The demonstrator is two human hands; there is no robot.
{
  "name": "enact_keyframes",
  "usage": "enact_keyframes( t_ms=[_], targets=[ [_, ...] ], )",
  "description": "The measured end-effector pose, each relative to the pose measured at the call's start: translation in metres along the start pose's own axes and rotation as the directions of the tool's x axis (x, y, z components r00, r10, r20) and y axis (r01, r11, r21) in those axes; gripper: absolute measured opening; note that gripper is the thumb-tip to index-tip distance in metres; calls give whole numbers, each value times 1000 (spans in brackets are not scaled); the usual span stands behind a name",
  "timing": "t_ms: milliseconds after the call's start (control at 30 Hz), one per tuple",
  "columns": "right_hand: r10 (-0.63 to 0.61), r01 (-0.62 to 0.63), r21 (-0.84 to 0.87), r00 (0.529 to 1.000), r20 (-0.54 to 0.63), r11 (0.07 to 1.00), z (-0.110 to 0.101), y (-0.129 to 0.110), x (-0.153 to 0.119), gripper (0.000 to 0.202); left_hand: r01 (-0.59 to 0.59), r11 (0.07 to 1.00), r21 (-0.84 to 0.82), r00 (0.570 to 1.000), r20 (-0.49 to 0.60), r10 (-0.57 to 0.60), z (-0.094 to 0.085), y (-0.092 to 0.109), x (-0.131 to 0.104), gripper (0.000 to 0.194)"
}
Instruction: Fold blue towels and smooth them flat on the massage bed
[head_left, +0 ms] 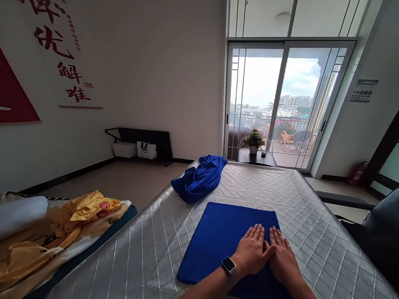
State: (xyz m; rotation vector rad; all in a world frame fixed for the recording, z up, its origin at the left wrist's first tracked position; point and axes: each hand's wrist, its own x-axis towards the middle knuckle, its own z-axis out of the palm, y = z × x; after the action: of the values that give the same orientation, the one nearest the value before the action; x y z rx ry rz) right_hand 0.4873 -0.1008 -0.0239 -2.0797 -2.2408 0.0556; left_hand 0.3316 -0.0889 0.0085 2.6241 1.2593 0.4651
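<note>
A flat blue cloth (217, 242), folded into a neat rectangle, lies on the silver quilted table cover (148, 252). Both my hands rest palms down on its right half, close side by side. My left hand (252, 251), with a watch (228, 264) on the wrist, has its fingers stretched out and its thumb reaching over to the other hand. Fingers extended too, my right hand (282, 258) presses flat near the cloth's right edge. Neither hand grips anything. Beyond the folded piece sits a crumpled blue cloth (200, 177).
To the left, a bed (104, 234) bears rumpled yellow fabric (91, 207) and a white roll (8, 221). A small table (256, 160) with a potted plant (254, 140) stands before the sliding glass door. A dark seat (393, 231) is at the right.
</note>
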Motion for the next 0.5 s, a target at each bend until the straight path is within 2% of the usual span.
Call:
enact_keyframes(
  t_ms=[200,500],
  targets=[
    [28,-28,-1,999,25,1000,-4,-4,1,68,43,999,15,999,16,-44,-6,-16,-13,84],
    [51,-51,-1,999,10,999,-7,-6,-1,69,177,979,105,983,28,-181,-35,-63,-43,85]
  ],
)
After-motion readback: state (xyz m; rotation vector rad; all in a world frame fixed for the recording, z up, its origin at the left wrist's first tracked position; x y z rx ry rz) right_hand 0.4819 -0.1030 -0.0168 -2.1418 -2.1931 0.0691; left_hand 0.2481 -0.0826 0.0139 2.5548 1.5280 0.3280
